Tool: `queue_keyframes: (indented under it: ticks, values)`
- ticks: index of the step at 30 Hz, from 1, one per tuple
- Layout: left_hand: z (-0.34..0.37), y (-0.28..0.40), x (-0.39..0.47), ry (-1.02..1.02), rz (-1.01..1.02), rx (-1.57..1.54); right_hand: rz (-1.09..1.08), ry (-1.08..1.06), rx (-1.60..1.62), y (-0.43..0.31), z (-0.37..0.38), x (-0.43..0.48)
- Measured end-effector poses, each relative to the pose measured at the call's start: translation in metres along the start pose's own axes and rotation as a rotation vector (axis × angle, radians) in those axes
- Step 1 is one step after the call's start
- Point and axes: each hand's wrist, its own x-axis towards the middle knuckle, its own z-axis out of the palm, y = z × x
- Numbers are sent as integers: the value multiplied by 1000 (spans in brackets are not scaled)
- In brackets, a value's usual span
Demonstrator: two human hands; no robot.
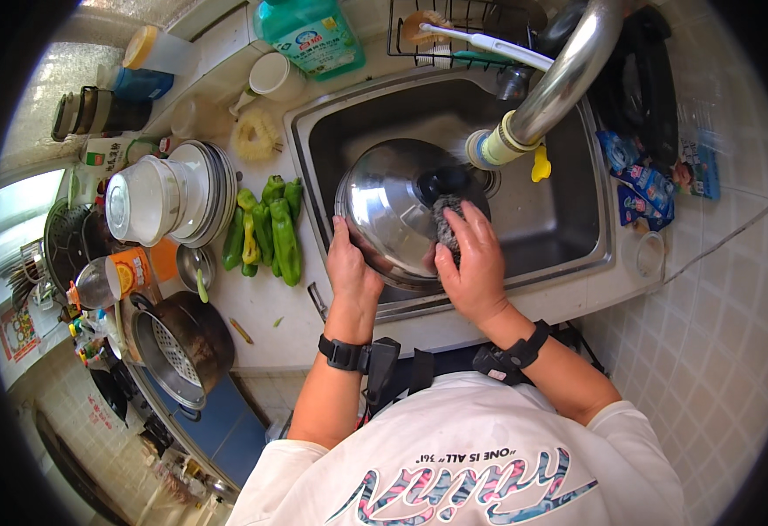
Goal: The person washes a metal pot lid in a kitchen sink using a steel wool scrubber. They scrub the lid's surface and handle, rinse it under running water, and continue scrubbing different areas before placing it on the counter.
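A shiny domed metal pot lid (384, 197) with a black knob (446, 183) is tilted over the stainless steel sink (548, 230). My left hand (352, 263) grips the lid's rim on its near left side. In my right hand (472, 260) is a grey scouring pad (448, 223), pressed against the dome close to the knob. The metal faucet (554, 85) reaches over the basin from the upper right, its spout end just beyond the lid. What lies beneath the lid is hidden.
Green peppers (272, 230) lie left of the sink, beside stacked plates and bowls (180, 191). A large steamer pot (190, 345) stands at the counter's left. Behind the basin are a green detergent bottle (311, 39) and a wire rack (462, 33). Blue packets (640, 184) lie at right.
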Motion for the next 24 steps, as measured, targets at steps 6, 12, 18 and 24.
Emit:
queue_keyframes:
  ticks: [6, 12, 18, 24]
  values:
    - [-2, -16, -2, 27, 35, -31, -155, -100, 6, -9, 14, 1]
    - [4, -9, -3, -10, 83, -8, -207, -178, 3, -12, 7, -9]
    - [30, -22, -24, -102, 77, 213, -257, -70, -28, -12, 26, 37]
    - [36, -15, -21, -309, 181, 399, 271, -16, 96, 35, 23, 136]
